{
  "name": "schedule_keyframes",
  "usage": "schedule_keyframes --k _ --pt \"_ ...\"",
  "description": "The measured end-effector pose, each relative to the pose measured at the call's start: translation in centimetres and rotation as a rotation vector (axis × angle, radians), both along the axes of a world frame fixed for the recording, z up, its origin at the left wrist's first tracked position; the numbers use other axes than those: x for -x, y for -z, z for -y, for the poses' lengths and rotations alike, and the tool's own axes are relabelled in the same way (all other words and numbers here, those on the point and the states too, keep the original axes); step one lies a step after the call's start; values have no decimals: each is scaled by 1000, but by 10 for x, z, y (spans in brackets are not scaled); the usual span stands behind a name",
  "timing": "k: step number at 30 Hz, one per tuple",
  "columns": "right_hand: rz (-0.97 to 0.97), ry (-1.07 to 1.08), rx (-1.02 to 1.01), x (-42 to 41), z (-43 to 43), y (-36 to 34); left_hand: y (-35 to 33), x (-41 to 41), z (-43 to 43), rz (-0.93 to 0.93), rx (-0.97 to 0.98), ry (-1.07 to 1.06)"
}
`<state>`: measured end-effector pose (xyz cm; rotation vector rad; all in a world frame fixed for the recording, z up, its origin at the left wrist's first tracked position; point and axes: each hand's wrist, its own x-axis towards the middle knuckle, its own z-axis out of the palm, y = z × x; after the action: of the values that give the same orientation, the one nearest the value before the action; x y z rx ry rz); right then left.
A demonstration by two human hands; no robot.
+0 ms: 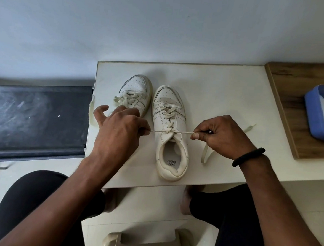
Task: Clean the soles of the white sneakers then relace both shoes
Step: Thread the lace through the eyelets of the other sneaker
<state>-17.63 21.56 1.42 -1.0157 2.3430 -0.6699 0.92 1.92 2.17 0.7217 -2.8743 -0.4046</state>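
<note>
The left hand (118, 127) pinches one end of a lace (160, 131) between its thumb and a curled finger, with its other fingers spread toward ten o'clock. The right hand (221, 135) pinches the other end between thumb and forefinger, the remaining fingers curled in. The lace runs taut and level between them, crossed in a first knot over the top eyelets of the nearer sneaker (172, 143). That sneaker stands on its sole at the middle of the white table (227, 89), toe toward twelve o'clock and heel near the six o'clock edge.

From the left, a dark panel (35, 120) lies at nine o'clock beside the table. The second sneaker (138, 92) stands just beside the first at its eleven o'clock. It is laced, with loose loops on its left side, and the left hand covers its heel end. At four o'clock of the nearer sneaker the lace's free tail loops on the table by the right wrist, which wears a black wristband (248, 157). Further toward three o'clock a wooden board (285, 117) bears a blue tub (311, 115) holding something white. At six o'clock, below the table edge, a pale stool (147, 244) shows between dark-clad knees
</note>
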Motion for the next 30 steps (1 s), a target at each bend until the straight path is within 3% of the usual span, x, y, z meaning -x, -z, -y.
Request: schedule_keyframes --k 7,12,15,18,24,27,30 --pt "-7 35 17 -1 0 -1 -2 -2 2 -28 28 15" --pt "132 86 250 -3 -1 -8 -11 0 3 -180 57 113" --pt "343 75 432 -7 2 -16 -12 9 -6 -257 1 116" --pt "419 106 591 -14 7 -17 -6 19 -14 -367 -187 93" --pt "230 188 704 -35 31 -8 6 31 -34 -501 -843 -165" --pt "156 255 730 -44 40 -4 7 33 -36 -555 -1053 -229" --pt "353 425 788 -50 46 -5 9 33 -38 -589 -1139 -275"
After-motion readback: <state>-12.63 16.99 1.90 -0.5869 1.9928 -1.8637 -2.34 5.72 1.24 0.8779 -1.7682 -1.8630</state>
